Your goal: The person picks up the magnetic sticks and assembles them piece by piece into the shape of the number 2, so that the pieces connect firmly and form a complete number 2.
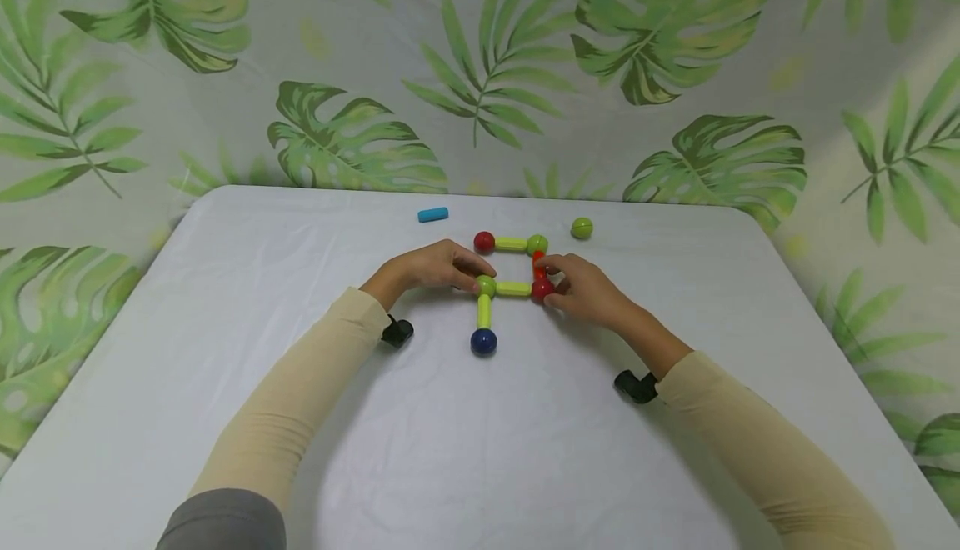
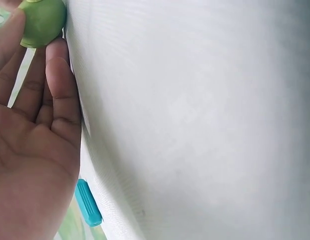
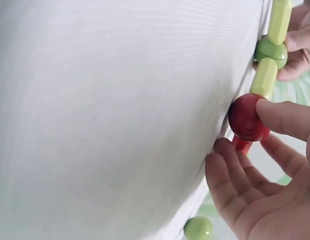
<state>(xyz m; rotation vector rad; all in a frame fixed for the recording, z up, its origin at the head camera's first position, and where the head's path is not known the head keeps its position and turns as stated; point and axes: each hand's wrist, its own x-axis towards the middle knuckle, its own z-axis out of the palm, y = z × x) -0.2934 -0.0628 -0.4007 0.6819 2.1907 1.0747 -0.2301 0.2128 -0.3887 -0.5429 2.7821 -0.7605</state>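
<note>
On the white table lies a figure of joined balls and rods. My left hand (image 1: pixel 442 267) pinches its near green ball (image 1: pixel 486 286) between thumb and fingers; the left wrist view shows this green ball (image 2: pixel 44 22) close up. A yellow-green rod (image 1: pixel 513 289) links it to a red ball (image 1: pixel 542 289), another yellow-green rod (image 1: pixel 484 312) to a dark blue ball (image 1: pixel 483 342). My right hand (image 1: pixel 588 290) holds the red ball (image 3: pixel 248 117), thumb on top, fingers beside the red rod (image 1: pixel 538 265). That rod runs to a far green ball (image 1: pixel 537 244), then a yellow-green rod (image 1: pixel 511 244) and second red ball (image 1: pixel 484 242).
Loose on the table are a blue rod (image 1: pixel 432 214) at the back, left of the figure, and a green ball (image 1: pixel 582 227) at the back right. Behind the table (image 1: pixel 480 467) hangs a leaf-patterned cloth (image 1: pixel 360 50).
</note>
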